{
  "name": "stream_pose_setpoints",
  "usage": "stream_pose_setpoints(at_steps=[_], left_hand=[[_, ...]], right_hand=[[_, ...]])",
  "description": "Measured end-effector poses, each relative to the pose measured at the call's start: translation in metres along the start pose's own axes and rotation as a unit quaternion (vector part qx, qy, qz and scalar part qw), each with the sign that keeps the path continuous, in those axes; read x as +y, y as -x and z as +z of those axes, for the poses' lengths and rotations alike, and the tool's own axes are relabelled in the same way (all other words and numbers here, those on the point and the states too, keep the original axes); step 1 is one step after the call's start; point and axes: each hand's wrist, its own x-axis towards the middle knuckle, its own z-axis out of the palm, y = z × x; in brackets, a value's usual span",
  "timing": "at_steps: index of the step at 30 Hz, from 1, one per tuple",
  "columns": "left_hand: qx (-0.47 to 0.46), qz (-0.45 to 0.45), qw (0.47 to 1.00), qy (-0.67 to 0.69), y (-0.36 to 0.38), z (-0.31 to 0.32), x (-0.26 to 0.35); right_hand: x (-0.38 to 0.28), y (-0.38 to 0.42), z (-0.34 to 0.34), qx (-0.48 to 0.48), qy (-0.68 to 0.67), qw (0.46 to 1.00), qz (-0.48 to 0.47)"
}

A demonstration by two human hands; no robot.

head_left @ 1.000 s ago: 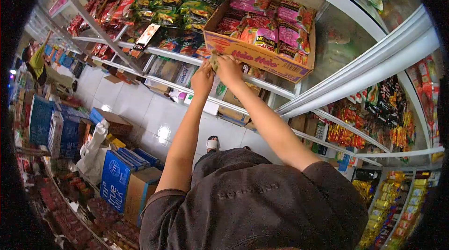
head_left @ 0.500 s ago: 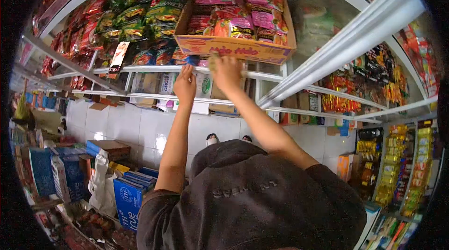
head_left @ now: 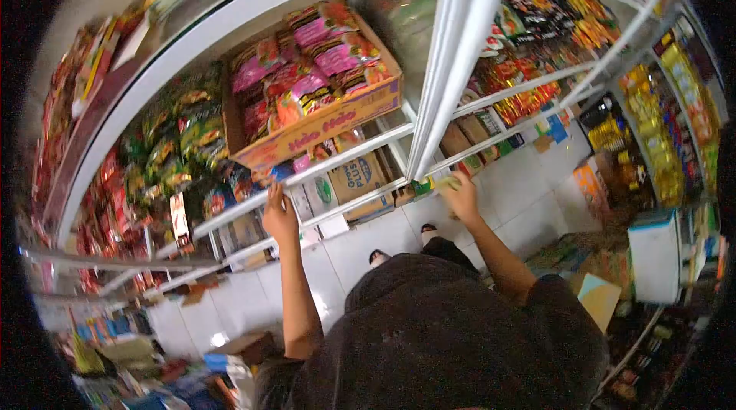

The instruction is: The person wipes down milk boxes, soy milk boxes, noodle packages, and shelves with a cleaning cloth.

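Note:
My left hand (head_left: 280, 214) rests at the white shelf rail (head_left: 337, 161), below the front of an orange cardboard box (head_left: 322, 126) filled with pink noodle packets (head_left: 337, 56); its fingers are stretched out. My right hand (head_left: 458, 194) is away from the box, near the lower rail to the right, its fingers closed on a small yellow-green thing (head_left: 446, 184) too blurred to name. Green packets (head_left: 165, 161) lie left of the box. A phone-like thing (head_left: 179, 218) leans at the rail, left of my left hand.
A thick white post (head_left: 448, 65) rises right of the box. Beyond it are red packets (head_left: 521, 96). Yellow bottles (head_left: 648, 142) stand at the far right. Cartons sit under the rail, above the tiled floor (head_left: 299, 280).
The view has turned, so the shelf now slants. My right hand has moved away from the box front, down and to the right. My left hand remains at the rail.

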Motion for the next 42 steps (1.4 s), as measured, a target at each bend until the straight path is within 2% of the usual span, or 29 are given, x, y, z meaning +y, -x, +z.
stream_pose_setpoints(at_steps=[1, 3, 6, 8, 10, 12, 13, 14, 15, 16, 17, 18, 19, 20, 22, 23, 24, 26, 27, 28, 30, 31, 33, 36, 37, 38, 39, 41, 42], left_hand=[[-0.011, 0.007, 1.0, 0.01, -0.001, -0.004, 0.001], [-0.053, -0.038, 0.997, 0.037, -0.002, -0.01, 0.007], [-0.019, 0.0, 0.999, 0.05, 0.001, -0.007, 0.01], [0.012, 0.031, 0.999, 0.04, 0.008, -0.002, 0.016], [0.028, -0.011, 0.997, 0.067, 0.019, 0.003, 0.034], [0.012, 0.006, 0.997, 0.076, 0.033, 0.013, 0.069], [-0.005, 0.025, 0.996, 0.091, 0.04, 0.021, 0.092], [0.011, 0.031, 0.985, 0.169, 0.049, 0.036, 0.119], [-0.007, 0.058, 0.983, 0.177, 0.056, 0.051, 0.145], [-0.025, 0.103, 0.976, 0.192, 0.062, 0.064, 0.176], [-0.06, 0.104, 0.969, 0.216, 0.07, 0.081, 0.201], [-0.073, 0.173, 0.958, 0.216, 0.073, 0.094, 0.227], [-0.123, 0.133, 0.961, 0.208, 0.076, 0.098, 0.261], [-0.099, 0.179, 0.954, 0.217, 0.076, 0.107, 0.286], [-0.09, 0.186, 0.962, 0.181, 0.073, 0.126, 0.323], [-0.075, 0.172, 0.967, 0.17, 0.075, 0.136, 0.336], [-0.094, 0.116, 0.974, 0.17, 0.073, 0.147, 0.343], [-0.128, 0.016, 0.984, 0.125, 0.062, 0.155, 0.355], [-0.151, -0.032, 0.984, 0.085, 0.058, 0.158, 0.361], [-0.168, -0.056, 0.983, 0.044, 0.052, 0.161, 0.362], [-0.202, -0.089, 0.975, -0.004, 0.05, 0.167, 0.363], [-0.206, -0.096, 0.974, -0.017, 0.048, 0.169, 0.364], [-0.169, -0.075, 0.983, -0.017, 0.049, 0.18, 0.355], [-0.154, -0.093, 0.984, -0.018, 0.044, 0.176, 0.36], [-0.145, -0.081, 0.986, -0.031, 0.043, 0.175, 0.364], [-0.096, -0.039, 0.994, -0.04, 0.048, 0.193, 0.354], [-0.087, -0.044, 0.994, -0.042, 0.05, 0.19, 0.357], [-0.107, -0.061, 0.99, -0.065, 0.049, 0.181, 0.367], [-0.088, -0.062, 0.991, -0.082, 0.05, 0.193, 0.364]], right_hand=[[0.018, 0.013, -0.018, 0.027, -0.012, 0.998, 0.058], [0.054, 0.026, -0.046, 0.119, 0.046, 0.989, 0.079], [0.064, 0.014, -0.082, 0.178, 0.041, 0.974, 0.137], [0.062, -0.027, -0.09, 0.233, 0.099, 0.963, 0.097], [0.04, -0.077, -0.087, 0.232, -0.028, 0.971, -0.041], [-0.004, -0.118, -0.078, 0.214, 0.036, 0.957, -0.194], [-0.022, -0.136, -0.068, 0.164, 0.076, 0.966, -0.187], [-0.036, -0.153, -0.058, 0.117, 0.083, 0.957, -0.252], [-0.019, -0.175, -0.032, 0.071, 0.155, 0.939, -0.3], [-0.002, -0.197, -0.009, -0.068, 0.187, 0.94, -0.276], [-0.022, -0.188, -0.009, -0.046, 0.187, 0.944, -0.269], [0.001, -0.204, 0.012, -0.013, 0.189, 0.915, -0.357], [-0.045, -0.192, -0.016, -0.109, 0.17, 0.932, -0.302], [-0.043, -0.198, -0.016, -0.13, 0.197, 0.914, -0.33], [-0.028, -0.218, -0.004, -0.16, 0.214, 0.888, -0.374], [-0.012, -0.23, 0.012, -0.156, 0.179, 0.914, -0.33], [-0.012, -0.238, 0.025, -0.155, 0.141, 0.934, -0.289], [-0.052, -0.232, -0.015, -0.217, 0.232, 0.873, -0.37], [-0.047, -0.242, -0.01, -0.249, 0.286, 0.839, -0.391], [-0.066, -0.245, -0.018, -0.326, 0.283, 0.845, -0.316], [-0.062, -0.249, -0.022, -0.301, 0.283, 0.819, -0.398], [-0.048, -0.261, -0.006, -0.302, 0.236, 0.837, -0.391], [-0.026, -0.269, 0.02, -0.199, 0.176, 0.841, -0.471], [-0.045, -0.259, 0.0, -0.241, 0.151, 0.847, -0.449], [-0.04, -0.262, -0.005, -0.246, 0.163, 0.825, -0.482], [-0.034, -0.264, -0.008, -0.25, 0.173, 0.802, -0.515], [-0.023, -0.264, -0.01, -0.274, 0.192, 0.817, -0.47], [-0.013, -0.256, -0.03, -0.287, 0.173, 0.822, -0.461], [-0.019, -0.244, -0.05, -0.292, 0.2, 0.829, -0.432]])
